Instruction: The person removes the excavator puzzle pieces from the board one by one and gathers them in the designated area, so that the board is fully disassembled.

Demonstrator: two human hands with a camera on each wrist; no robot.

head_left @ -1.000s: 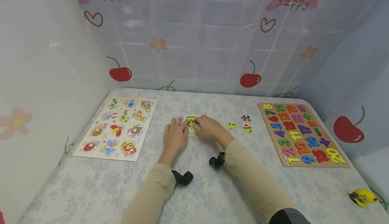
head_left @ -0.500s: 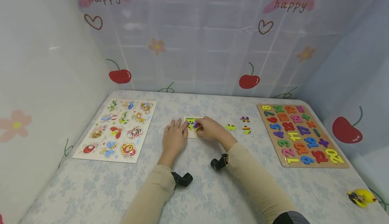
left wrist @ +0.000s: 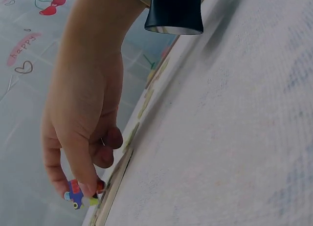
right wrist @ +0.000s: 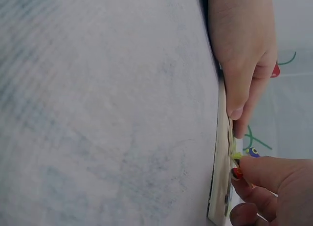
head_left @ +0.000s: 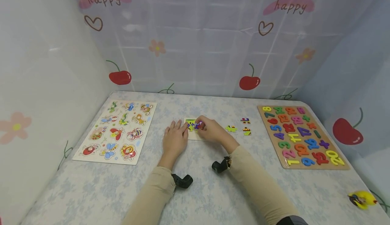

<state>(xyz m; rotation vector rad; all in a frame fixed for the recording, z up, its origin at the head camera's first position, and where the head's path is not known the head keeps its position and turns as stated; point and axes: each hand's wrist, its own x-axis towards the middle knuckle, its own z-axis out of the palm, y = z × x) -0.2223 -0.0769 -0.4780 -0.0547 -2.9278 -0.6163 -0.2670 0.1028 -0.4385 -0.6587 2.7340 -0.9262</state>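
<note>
A small pale wooden puzzle board (head_left: 195, 136) lies at mid-table, with green and blue puzzle pieces in its left part. My left hand (head_left: 175, 142) lies flat with straight fingers, its thumb on the board's left edge. From the right, my right hand (head_left: 212, 130) pinches a puzzle piece (left wrist: 76, 196), blue, red and yellow-green, between thumb and index finger. In the right wrist view that piece (right wrist: 236, 173) is tilted right at the board's surface. Right of the board lie a yellow-green piece (head_left: 231, 128), a red-and-purple piece (head_left: 245, 120) and a multicoloured piece (head_left: 247, 131).
An insect puzzle board (head_left: 117, 130) lies at the left, a wooden number board (head_left: 303, 137) at the right. A yellow toy duck (head_left: 362, 199) sits near the right table edge. Printed curtains (head_left: 195, 48) close off the back and sides.
My right hand has shifted slightly right, and more of the blue piece shows at its fingertips. My left hand has stayed at the board's edge. The head view has tilted up a little.
</note>
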